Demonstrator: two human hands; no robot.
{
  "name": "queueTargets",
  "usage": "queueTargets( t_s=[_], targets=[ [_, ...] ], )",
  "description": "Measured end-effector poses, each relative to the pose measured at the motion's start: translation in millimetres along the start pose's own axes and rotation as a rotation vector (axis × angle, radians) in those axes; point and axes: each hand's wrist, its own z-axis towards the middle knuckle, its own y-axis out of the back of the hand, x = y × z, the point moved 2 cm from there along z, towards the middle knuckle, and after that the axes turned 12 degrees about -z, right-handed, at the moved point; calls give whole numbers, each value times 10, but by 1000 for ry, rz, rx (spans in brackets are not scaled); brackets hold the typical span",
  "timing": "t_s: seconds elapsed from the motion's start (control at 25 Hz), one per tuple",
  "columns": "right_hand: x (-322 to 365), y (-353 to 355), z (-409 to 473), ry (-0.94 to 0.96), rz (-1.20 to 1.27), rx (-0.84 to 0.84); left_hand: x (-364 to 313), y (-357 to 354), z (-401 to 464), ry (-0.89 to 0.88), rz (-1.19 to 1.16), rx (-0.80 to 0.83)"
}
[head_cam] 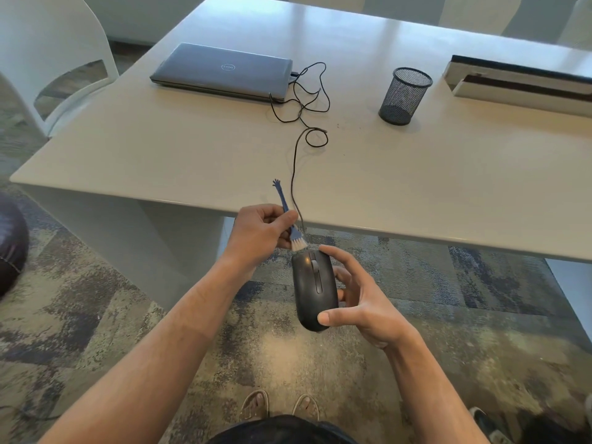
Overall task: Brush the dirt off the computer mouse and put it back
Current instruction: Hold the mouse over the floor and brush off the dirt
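From the head view, the person stands at the near edge of the surface (416,174) and holds the work out over the carpet rather than over the tabletop, which I take to be so that loosened dirt falls to the floor.

Just below the centre of the frame, the right hand (362,299) grasps the black computer mouse (315,290) from its right side: the thumb lies across the near end, a fingertip hooks the far end, and the button side faces up. That leaves the top free to be swept. The mouse cable (293,174) runs from the mouse up over the edge and across the surface in loose loops to the closed laptop (224,70) at upper centre-left (so the mouse cannot travel far from here).

The left hand (261,233) pinches the small blue brush (288,222) low on its handle, close to the pale bristles, which I judge gives fine control. The bristles touch the far left corner of the mouse.

A mesh pen cup (404,96) stands at upper right, well apart. Brushing looks under way; putting the mouse back is not yet done.
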Motion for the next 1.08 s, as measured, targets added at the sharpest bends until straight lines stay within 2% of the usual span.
queueTargets(
  t_s=[0.24,0.48,0.88,1.08],
  targets=[
    [16,79,-34,5,46,-58,24,87,-18,65,106,136],
    [33,14,-26,1,14,-16,-68,132,-18,-17,26,20],
    [58,41,-42,-7,67,-85,-45,162,-44,43,129,175],
    [74,-9,-53,2,69,-79,-78,105,-53,-45,55,57]
  ],
)
